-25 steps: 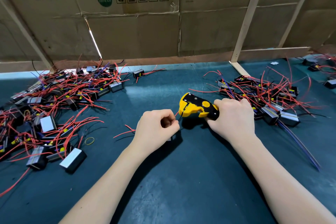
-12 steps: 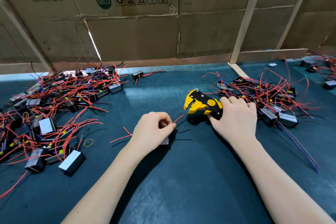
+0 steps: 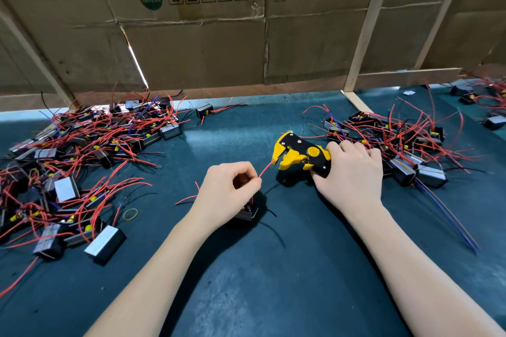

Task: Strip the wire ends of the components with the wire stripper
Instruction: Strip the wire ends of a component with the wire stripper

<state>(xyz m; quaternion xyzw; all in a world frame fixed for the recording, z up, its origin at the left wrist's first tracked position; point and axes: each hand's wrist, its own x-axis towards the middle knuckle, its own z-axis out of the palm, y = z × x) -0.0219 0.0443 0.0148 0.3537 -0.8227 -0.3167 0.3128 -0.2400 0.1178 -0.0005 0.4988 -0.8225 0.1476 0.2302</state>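
Left hand (image 3: 228, 191) pinching red wire (image 3: 267, 169), wire stripper (image 3: 299, 154) beside

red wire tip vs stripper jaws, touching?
Cannot tell. Head view: the red wire, pinched by the left hand, ends right at the wire stripper's open jaws; neither contact nor gap shows plainly.

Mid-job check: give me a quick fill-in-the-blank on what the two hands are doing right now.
1. The left hand pinches a ____ wire.
2. The right hand grips the wire stripper, whose body is black and ____.
3. The wire's free end points toward the stripper's ____.
4. The rubber band lies on the mat to the ____ of the left hand.

Missing words: red; yellow; jaws; left
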